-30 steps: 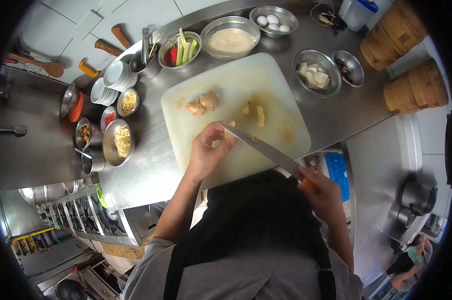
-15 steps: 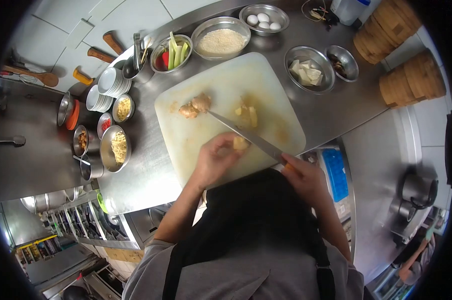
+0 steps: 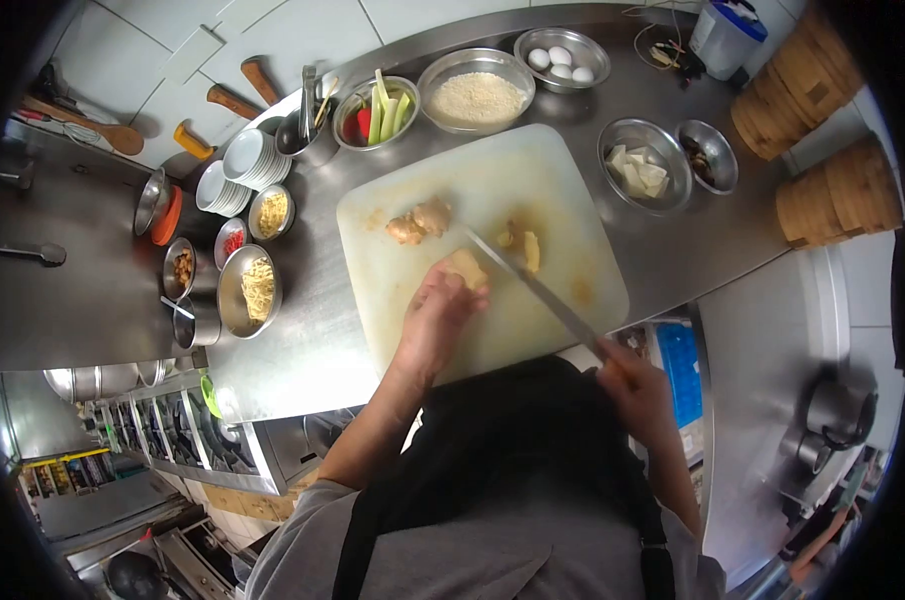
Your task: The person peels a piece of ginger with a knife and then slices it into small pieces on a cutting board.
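My left hand [image 3: 441, 315] is closed around a pale peeled piece of ginger [image 3: 466, 268], held over the white cutting board [image 3: 503, 335]. In my right hand [image 3: 633, 385] is the handle of a long kitchen knife [image 3: 543, 292]. Its blade slants up and left across the board, just right of the held piece and apart from it. Unpeeled knobs of ginger [image 3: 421, 220] lie on the board's upper left. Small pale pieces with peel scraps [image 3: 528, 250] lie in a damp brownish patch right of the blade.
Behind the board stand bowls of cut vegetables [image 3: 383, 115], crumbs [image 3: 478, 98] and eggs [image 3: 563, 62]. A bowl of white pieces [image 3: 638, 172] sits to the right, near bamboo steamers [image 3: 838, 205]. Noodles [image 3: 256, 290] and stacked white dishes [image 3: 248, 160] are at left.
My left hand has turned and lifted the ginger piece, showing a broader face of it. The knife has moved away from the piece to the right. The whole view has shifted slightly.
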Demonstrator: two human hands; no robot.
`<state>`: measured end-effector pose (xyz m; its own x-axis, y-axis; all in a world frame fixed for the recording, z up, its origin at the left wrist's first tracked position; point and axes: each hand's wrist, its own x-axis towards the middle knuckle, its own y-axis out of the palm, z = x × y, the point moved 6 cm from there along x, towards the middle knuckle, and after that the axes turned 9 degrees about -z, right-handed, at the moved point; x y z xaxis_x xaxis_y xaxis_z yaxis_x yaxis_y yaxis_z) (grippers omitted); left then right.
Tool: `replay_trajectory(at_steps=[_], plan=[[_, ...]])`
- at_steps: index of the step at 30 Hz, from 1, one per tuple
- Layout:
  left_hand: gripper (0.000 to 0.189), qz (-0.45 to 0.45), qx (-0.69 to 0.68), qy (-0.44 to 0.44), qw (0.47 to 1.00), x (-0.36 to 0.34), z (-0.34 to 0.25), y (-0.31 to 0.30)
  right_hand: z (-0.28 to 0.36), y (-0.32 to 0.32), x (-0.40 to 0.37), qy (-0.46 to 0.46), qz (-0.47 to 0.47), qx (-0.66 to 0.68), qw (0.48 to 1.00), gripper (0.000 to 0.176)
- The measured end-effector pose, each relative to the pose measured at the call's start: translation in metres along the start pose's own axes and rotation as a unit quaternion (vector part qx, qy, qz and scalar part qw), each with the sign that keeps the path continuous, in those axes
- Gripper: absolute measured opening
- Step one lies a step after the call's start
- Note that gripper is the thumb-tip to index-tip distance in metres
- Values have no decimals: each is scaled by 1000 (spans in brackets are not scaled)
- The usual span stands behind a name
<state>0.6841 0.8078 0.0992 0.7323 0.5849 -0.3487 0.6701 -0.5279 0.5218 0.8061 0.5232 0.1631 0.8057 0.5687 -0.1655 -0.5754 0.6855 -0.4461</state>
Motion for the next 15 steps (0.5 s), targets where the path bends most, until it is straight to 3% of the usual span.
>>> replay_trajectory(at_steps=[2, 7, 15], plan=[[51, 0, -36, -16, 999, 4, 1, -1, 17, 1, -6, -92, -1, -70, 993, 45], [57, 51, -105, -30, 993, -1, -11, 17, 29, 4, -13, -110, -12, -113, 987, 47], [53, 10, -100, -24, 995, -2, -10, 14, 36, 2, -18, -147, -37, -142, 978, 48]])
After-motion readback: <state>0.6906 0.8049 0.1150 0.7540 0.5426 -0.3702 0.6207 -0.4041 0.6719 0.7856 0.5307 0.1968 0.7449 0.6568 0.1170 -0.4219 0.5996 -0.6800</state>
